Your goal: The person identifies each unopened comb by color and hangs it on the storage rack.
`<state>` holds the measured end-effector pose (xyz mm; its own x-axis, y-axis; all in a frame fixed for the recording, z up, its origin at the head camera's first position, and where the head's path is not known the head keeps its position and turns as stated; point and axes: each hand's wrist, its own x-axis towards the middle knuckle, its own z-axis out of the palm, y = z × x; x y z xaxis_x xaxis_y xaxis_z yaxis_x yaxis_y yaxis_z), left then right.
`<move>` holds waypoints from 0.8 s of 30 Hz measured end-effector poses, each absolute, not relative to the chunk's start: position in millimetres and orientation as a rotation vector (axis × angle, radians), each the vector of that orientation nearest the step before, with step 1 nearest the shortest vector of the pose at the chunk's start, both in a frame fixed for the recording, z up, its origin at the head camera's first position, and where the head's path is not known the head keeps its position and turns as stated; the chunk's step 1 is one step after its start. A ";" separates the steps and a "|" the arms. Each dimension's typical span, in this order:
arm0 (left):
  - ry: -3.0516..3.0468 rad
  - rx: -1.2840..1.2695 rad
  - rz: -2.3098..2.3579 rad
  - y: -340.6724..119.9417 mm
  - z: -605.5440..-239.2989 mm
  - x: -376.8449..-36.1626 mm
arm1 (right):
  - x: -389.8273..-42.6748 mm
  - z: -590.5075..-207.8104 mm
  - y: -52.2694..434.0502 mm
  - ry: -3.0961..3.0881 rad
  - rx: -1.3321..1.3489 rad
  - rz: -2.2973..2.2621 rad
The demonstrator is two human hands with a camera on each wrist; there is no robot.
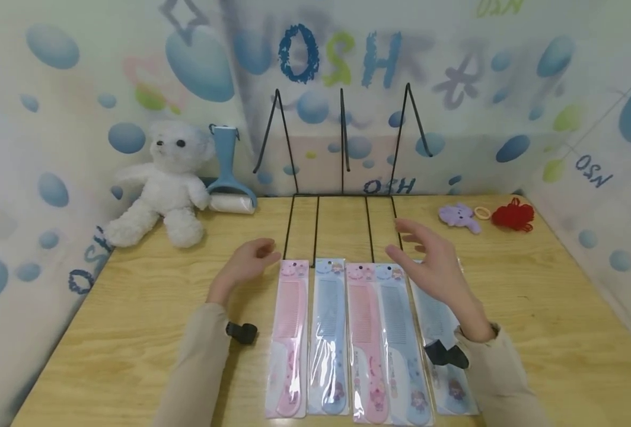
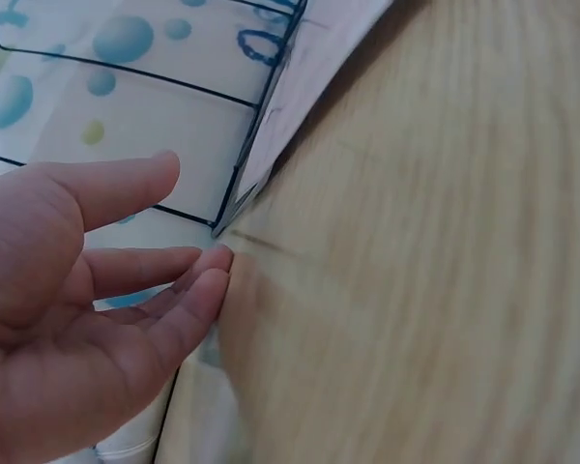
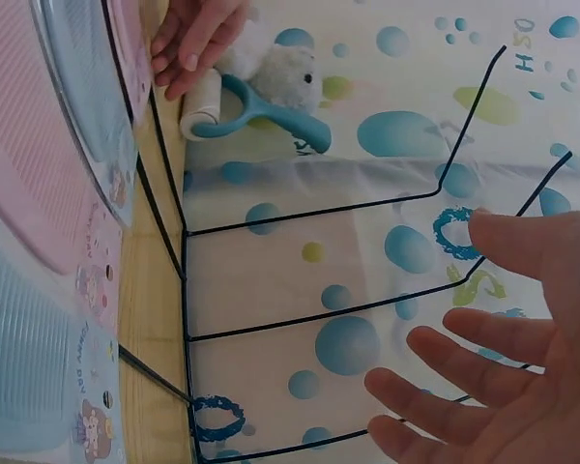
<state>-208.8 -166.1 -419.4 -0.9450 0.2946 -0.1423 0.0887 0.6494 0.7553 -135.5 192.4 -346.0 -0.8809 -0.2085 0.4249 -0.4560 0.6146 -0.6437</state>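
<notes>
Over the pale wooden table, the left hand is empty, fingers loosely bent; the right hand, fingers spread and also empty, hovers above the right end of a row of flat pink and blue combs in clear plastic packets. They lie side by side, holed ends toward a black wire rack, probably so each lifts singly; its base rods lie flat, likely for steadiness.

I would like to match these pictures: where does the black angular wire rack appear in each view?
Head: the black angular wire rack stands at upper centre.
Left wrist: the rack is in the left half, running out of the frame.
Right wrist: the rack spans the middle, its prongs toward upper right.
Shared landmark: the white backdrop printed with blue ovals.
</notes>
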 end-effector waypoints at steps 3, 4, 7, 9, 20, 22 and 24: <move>2.608 0.325 1.190 -162.2 -419.8 -213.8 | -136.4 -342.6 188.5 -2.535 0.541 1.144; 2.607 0.329 1.189 -160.9 -419.5 -214.9 | -136.6 -341.8 187.1 -2.539 0.539 1.145; 2.599 0.340 1.179 -157.7 -418.4 -217.9 | -137.1 -340.0 182.9 -2.542 0.539 1.145; 2.601 0.340 1.169 -156.0 -417.3 -219.8 | -137.5 -339.3 180.3 -2.534 0.548 1.143; 2.697 0.407 1.058 -143.0 -418.6 -229.3 | -139.5 -340.3 179.0 -2.555 0.557 1.186; 2.698 0.381 1.047 -144.0 -419.7 -229.9 | -140.0 -341.0 177.5 -2.562 0.550 1.194; 2.696 0.367 1.044 -144.7 -419.7 -230.4 | -140.1 -341.3 174.9 -2.572 0.547 1.206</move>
